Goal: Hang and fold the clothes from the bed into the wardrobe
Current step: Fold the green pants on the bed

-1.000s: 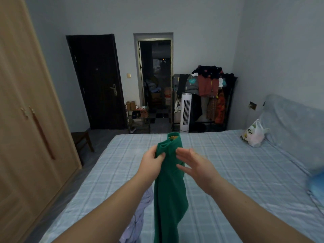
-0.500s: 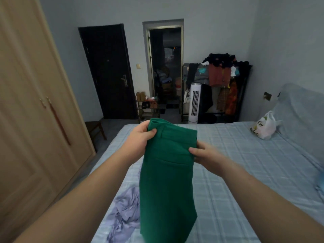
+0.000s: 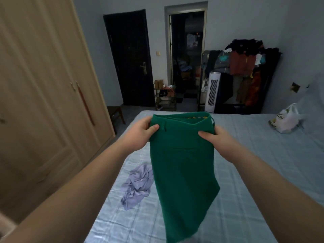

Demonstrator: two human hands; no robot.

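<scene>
Wardrobe (image 3: 43, 85) far left, doors closed. Lilac garment (image 3: 137, 185) lies crumpled on the bed (image 3: 263, 172) near its left edge, untouched, just left of the hanging cloth. My left hand (image 3: 142, 131) pinches the left end of the green garment (image 3: 182, 163) at the waistband: thumb (image 3: 154, 128) flat on the near face, other fingers curled behind the fabric, out of sight. The garment is held up in the air over the bed, waistband on top and roughly level, spread between both hands (belt loop and a pocket seam facing me, so probably trousers); the rest hangs straight down and its lower end runs out of frame. My right hand (image 3: 214, 139) grips the right end of the waistband the same way, thumb (image 3: 204, 134) in front, fingers wrapped behind. Plastic bag (image 3: 284, 120) sits on the bed far right, well apart from both hands.
</scene>
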